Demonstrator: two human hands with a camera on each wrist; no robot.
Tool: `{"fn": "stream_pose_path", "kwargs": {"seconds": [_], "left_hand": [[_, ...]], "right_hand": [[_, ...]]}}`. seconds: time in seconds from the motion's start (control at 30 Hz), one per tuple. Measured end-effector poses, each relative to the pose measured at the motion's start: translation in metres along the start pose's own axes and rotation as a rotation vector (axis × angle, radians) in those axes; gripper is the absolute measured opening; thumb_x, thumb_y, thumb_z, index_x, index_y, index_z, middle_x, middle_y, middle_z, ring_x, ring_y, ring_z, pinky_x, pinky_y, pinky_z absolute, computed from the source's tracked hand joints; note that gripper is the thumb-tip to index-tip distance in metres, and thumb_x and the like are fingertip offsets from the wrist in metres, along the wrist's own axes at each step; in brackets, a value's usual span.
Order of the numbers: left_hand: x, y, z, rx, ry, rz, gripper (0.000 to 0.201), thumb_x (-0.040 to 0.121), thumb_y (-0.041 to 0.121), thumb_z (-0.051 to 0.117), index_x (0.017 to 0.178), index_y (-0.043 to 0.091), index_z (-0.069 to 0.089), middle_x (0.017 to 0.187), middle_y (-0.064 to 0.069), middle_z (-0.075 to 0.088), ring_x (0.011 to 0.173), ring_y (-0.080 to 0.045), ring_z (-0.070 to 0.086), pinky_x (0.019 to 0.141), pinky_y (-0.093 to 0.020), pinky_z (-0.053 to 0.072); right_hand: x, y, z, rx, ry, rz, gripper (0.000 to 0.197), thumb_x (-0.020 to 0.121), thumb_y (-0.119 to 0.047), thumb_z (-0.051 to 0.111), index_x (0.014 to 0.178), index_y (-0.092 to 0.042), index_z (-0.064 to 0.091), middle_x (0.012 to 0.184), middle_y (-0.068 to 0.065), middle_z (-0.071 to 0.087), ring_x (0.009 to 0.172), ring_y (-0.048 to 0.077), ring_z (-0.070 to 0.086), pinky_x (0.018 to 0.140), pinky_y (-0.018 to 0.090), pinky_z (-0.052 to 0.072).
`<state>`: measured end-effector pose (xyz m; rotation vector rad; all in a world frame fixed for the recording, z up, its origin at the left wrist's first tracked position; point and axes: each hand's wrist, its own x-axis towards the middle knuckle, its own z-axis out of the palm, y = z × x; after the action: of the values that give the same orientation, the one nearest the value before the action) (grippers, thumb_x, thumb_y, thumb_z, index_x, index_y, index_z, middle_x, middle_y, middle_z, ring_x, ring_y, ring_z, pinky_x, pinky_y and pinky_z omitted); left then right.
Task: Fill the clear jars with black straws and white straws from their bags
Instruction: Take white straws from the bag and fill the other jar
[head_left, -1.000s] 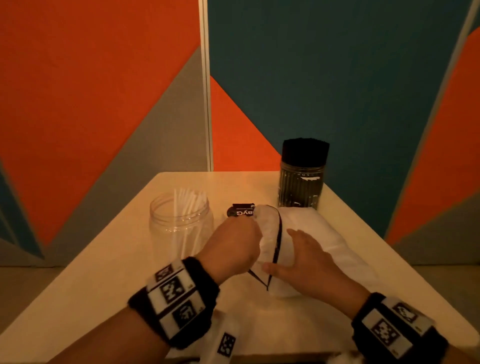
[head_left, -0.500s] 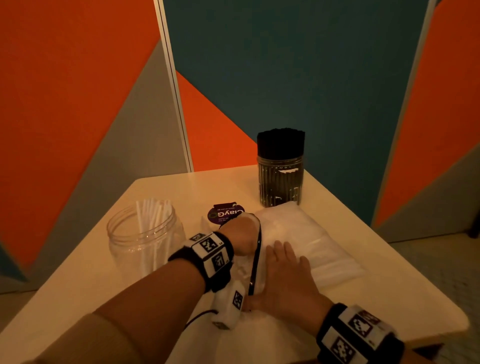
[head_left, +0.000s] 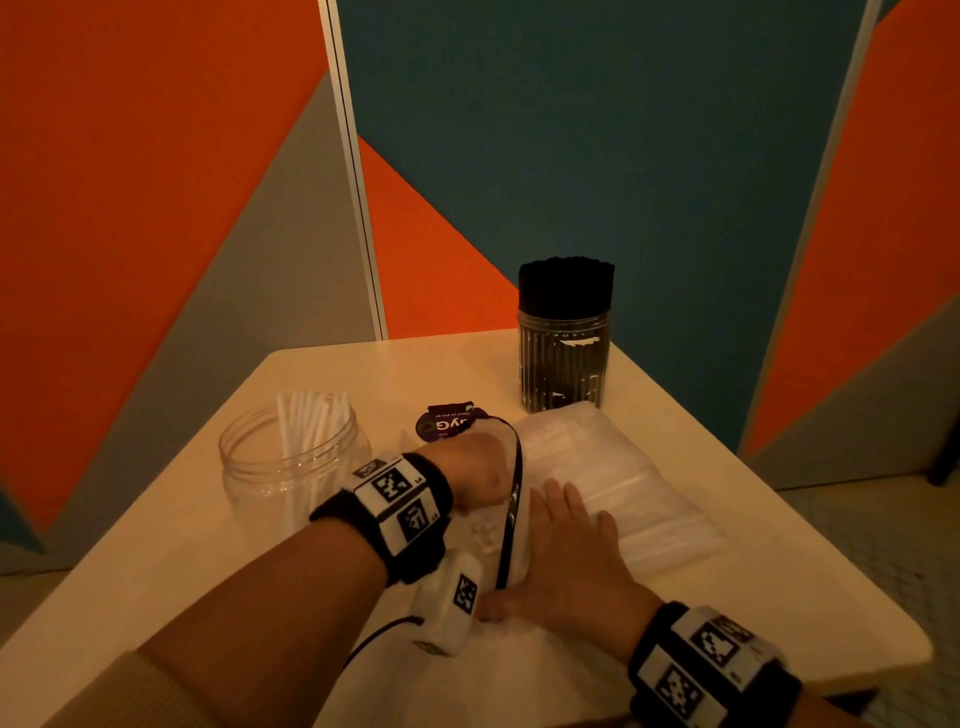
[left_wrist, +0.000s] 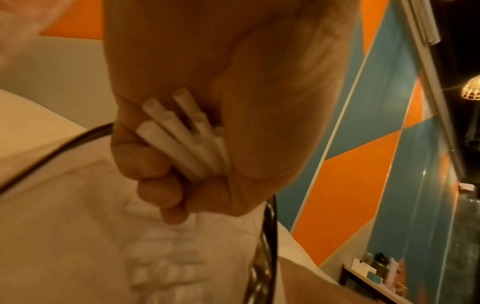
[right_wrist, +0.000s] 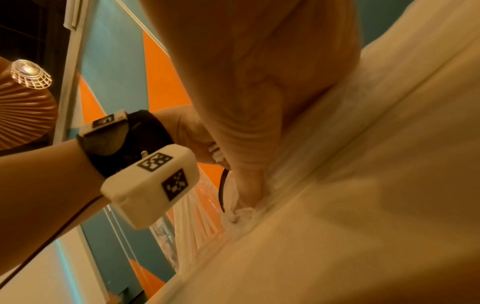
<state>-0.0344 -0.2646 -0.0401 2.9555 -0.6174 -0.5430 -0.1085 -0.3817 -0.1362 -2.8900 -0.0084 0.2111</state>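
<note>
Left hand (left_wrist: 207, 127) grips white straws (left_wrist: 179, 139) in bag (head_left: 613, 483); right hand (head_left: 566, 561) flat on bag.

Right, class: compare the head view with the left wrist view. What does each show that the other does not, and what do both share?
Only the head view shows the jar of black straws at the table's far edge, the clear jar holding a few white straws, and the right hand lying flat on the bag of white straws.

Only the left wrist view shows the palm side: a bundle of white straws gripped in curled fingers.

Both show the left hand at the bag's black-edged mouth.
</note>
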Motion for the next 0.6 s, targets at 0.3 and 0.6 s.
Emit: {"fn": "stream_pose_path", "kwargs": {"seconds": [0.3,0.6], "left_hand": [[-0.026,-0.006,0.008,-0.019,0.135,0.038,0.040,0.100,0.032,0.054,0.128,0.004,0.056,0.123,-0.012,0.062,0.103,-0.024,0.058,0.079,-0.029,0.042],[-0.106,-0.037,0.011,-0.005,0.215,-0.038,0.033,0.095,0.044,0.058,0.115,0.017,0.053,0.110,-0.002,0.059,0.090,-0.019,0.055,0.069,-0.029,0.038]], "right_hand": [[0.001,0.000,-0.005,-0.002,0.017,0.001,0.150,0.051,-0.093,0.062,0.159,-0.019,-0.013,0.168,0.006,-0.014,0.154,0.028,-0.014,0.122,0.059,0.002],[0.016,0.025,-0.018,0.018,-0.019,0.045,0.159,0.040,-0.095,0.063,0.159,-0.018,-0.011,0.169,0.001,-0.008,0.155,0.023,-0.006,0.123,0.054,0.005]]}}
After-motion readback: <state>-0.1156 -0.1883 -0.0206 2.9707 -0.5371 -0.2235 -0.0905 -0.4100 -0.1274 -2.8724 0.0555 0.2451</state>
